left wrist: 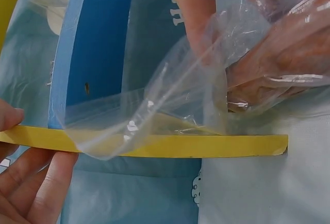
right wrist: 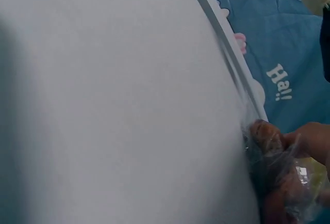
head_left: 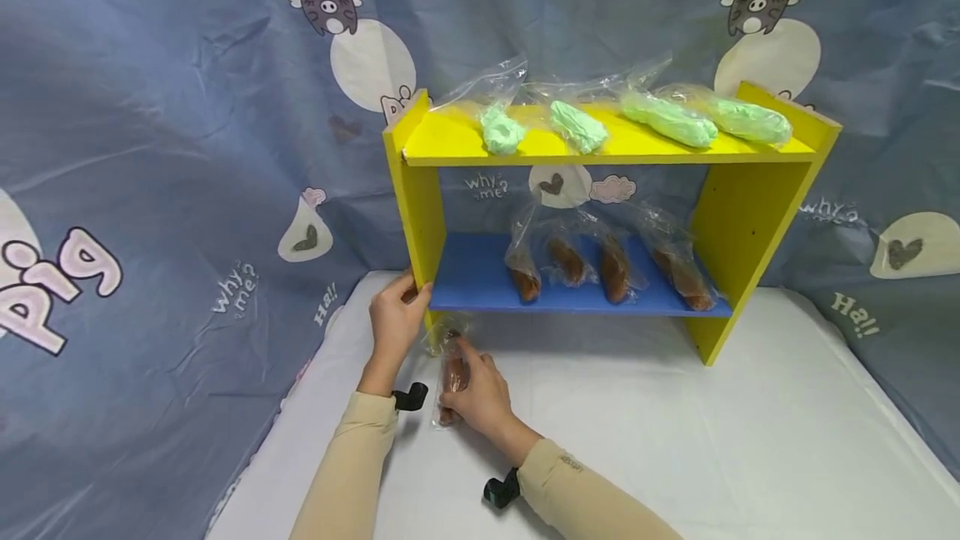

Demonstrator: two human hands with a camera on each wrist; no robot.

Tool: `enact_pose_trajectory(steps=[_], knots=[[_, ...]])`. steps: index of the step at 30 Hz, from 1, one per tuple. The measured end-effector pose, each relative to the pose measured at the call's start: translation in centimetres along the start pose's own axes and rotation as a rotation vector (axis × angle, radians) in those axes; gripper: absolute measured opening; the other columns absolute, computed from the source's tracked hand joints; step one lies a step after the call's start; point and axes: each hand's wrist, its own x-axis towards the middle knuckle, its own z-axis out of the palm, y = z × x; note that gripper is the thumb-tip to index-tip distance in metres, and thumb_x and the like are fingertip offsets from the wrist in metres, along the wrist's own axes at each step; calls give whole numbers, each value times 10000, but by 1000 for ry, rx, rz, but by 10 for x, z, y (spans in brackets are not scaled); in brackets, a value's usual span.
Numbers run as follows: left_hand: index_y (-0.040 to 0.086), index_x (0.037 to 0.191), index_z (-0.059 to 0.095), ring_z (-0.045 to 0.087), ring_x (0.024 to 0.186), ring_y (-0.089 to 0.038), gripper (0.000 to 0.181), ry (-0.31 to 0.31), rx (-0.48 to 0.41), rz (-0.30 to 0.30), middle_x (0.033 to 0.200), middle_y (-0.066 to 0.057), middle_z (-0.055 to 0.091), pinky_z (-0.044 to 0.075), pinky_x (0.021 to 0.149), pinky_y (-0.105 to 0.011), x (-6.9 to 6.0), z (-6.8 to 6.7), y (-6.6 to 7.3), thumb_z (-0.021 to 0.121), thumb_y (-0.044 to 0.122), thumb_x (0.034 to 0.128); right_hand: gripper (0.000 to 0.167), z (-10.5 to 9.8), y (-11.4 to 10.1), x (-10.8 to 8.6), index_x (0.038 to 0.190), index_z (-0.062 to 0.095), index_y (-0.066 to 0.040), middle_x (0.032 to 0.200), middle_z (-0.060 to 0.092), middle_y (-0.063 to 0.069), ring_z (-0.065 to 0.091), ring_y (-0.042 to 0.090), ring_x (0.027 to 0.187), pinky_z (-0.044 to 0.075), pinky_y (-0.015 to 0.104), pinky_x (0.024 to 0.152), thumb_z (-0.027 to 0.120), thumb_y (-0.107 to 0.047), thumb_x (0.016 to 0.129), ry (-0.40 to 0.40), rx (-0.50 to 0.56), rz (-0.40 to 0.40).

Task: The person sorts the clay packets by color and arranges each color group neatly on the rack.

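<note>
My left hand [head_left: 393, 319] grips the front edge of the shelf's yellow left side panel [head_left: 411, 223]. In the left wrist view the thumb lies on one face of that panel [left wrist: 247, 145] and the fingers on the other. Beside the panel's foot, my right hand [head_left: 483, 394] holds a long brown lump in a clear plastic bag [head_left: 452, 375], thumb on one side. The bag's loose end spreads across the panel edge in the left wrist view, where the brown lump [left wrist: 289, 53] shows through the plastic. The right hand partly covers the lump in the head view.
Several brown lumps in clear bags [head_left: 615, 272] lie on the blue middle shelf [head_left: 480, 265]. On the yellow top shelf [head_left: 450, 136] lie several bagged pale green lumps [head_left: 667, 119]. A white tabletop [head_left: 600, 440] lies beneath, with a patterned blue curtain [head_left: 187, 107] behind.
</note>
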Motion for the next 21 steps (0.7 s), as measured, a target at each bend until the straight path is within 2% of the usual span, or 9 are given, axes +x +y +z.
enact_pose_trajectory(steps=[6,10,15,21], knots=[[102,1090,780,736,889,-262,207,-15,6,-30,994,-102,759,603,751,-424,2,-1,1,778,157,891,901,-9,0,-1,1445,532,-277,932,628,49,588,202,765,479,376,619,853,-243,603,-33,-106,-36],[99,1082,783,736,878,-266,200,-8,12,-22,984,-107,759,605,740,-426,2,-1,0,777,152,889,837,-16,4,-6,1379,597,-263,808,637,-19,575,167,719,472,350,602,851,-221,583,-57,-112,-62],[94,1090,782,737,882,-270,211,8,-1,2,1004,-112,757,605,738,-427,4,-1,0,778,142,885,769,-22,11,-8,1363,625,-296,677,616,-118,557,108,649,464,319,612,831,-189,630,-85,-44,-64],[93,1073,784,738,879,-267,203,3,2,10,999,-109,758,602,747,-427,2,2,-1,786,140,876,755,-37,16,-19,1360,630,-309,719,641,-110,573,82,619,469,303,565,798,-117,650,-104,102,-22]])
